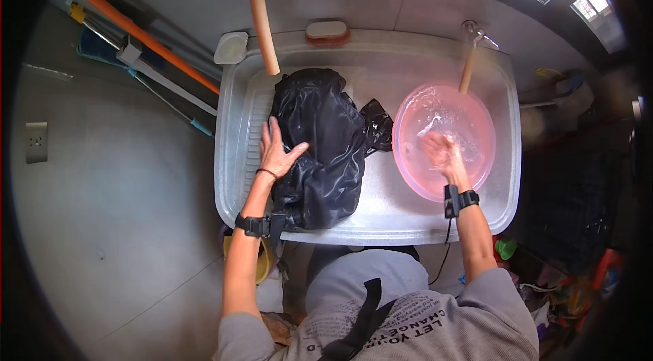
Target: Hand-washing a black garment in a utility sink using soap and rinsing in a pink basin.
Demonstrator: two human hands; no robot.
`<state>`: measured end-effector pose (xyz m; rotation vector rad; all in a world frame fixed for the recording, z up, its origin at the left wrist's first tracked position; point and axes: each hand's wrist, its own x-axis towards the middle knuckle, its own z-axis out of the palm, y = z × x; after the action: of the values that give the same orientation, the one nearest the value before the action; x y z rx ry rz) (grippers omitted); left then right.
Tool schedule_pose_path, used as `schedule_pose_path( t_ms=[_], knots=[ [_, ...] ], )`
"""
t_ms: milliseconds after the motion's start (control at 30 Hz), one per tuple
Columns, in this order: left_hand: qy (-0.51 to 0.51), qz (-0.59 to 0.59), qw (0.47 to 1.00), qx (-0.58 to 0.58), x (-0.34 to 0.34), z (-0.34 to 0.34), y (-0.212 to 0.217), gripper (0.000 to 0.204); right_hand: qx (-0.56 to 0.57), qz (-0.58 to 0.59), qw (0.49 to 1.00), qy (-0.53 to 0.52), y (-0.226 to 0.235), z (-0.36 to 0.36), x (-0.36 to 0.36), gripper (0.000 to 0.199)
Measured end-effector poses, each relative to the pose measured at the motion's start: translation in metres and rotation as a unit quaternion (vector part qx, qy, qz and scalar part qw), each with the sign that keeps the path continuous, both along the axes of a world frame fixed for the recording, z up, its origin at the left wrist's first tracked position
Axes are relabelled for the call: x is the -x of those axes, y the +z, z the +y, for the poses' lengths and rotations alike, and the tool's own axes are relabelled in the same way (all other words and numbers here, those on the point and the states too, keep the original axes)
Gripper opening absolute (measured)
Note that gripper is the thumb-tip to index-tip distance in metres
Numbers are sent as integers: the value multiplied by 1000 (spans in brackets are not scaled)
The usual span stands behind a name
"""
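Note:
A wet, shiny black bag lies on the ribbed left part of the pale laundry sink. A strap hangs from its near left corner, and a bunched black piece sticks out on its right. My left hand rests open on the bag's left side, fingers spread. To the right, a pink basin of water stands in the sink. My right hand reaches into that water with nothing visible in it; its fingers look stretched out, somewhat blurred by the rippling surface.
A tap with a peach hose hangs over the sink's left; another short hose hangs above the basin. A scrub brush and a white dish sit on the back rim. Long-handled tools, one an orange pole, lean at the left.

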<state>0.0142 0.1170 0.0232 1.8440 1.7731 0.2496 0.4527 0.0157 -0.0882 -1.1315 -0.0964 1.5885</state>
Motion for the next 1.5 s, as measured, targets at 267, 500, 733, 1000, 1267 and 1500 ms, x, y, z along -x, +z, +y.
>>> schedule_pose_path(
  t_ms=[267,500,733,1000,1267,1500],
  knots=[
    [-107,67,992,-30,-15,36,2,103,-163,8,945,282,132,134,184,58],
    [-76,35,996,-13,9,119,-55,103,-21,-644,718,263,75,206,246,65],
    [-88,-340,936,-37,7,95,-28,77,-202,-543,763,287,84,150,271,43],
    [-262,-133,939,-179,35,-51,-46,55,-233,-710,603,277,83,-2,304,40],
    [-206,-106,958,-172,-13,51,-76,22,-185,-736,597,261,52,90,295,17],
    [-161,-69,981,-88,-23,73,-88,20,-144,-715,610,310,41,125,281,26]
  ],
)
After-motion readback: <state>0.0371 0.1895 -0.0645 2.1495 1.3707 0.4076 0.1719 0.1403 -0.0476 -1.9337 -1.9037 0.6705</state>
